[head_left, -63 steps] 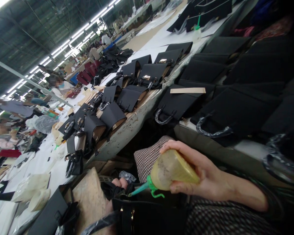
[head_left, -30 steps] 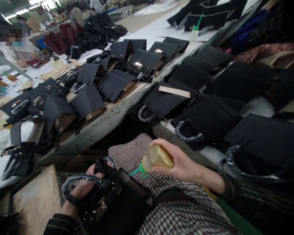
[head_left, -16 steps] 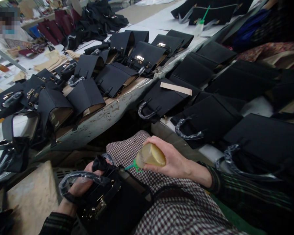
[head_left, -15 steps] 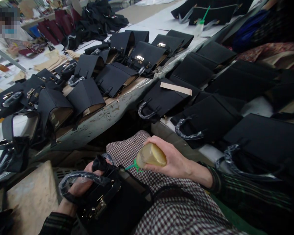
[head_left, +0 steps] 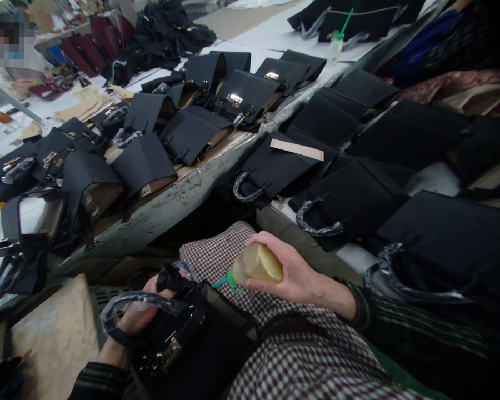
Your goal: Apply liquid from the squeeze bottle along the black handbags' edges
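Note:
Across my lap lies a black handbag (head_left: 216, 344) with gold hardware and handles wrapped in clear plastic. My left hand (head_left: 144, 311) grips its upper left edge; one wrapped handle loops over the wrist, and some fingers are hidden behind black material. In my right hand (head_left: 289, 272) is a squeeze bottle (head_left: 258, 264) of yellowish liquid, held tilted, its green nozzle pointing down and left. The nozzle tip is close to the bag's open top edge; whether it touches cannot be made out.
Finished-looking black handbags (head_left: 245, 94) crowd the bench (head_left: 162, 205) ahead, and more black bags (head_left: 350, 200) lie to my right. Another green-nozzled bottle (head_left: 335, 47) stands at the back. A worn board (head_left: 56, 328) is at lower left. Another person sits far left.
The bottle's nozzle has shifted very slightly along the bag's edge. My left hand keeps its hold on the bag, and the view has moved a little.

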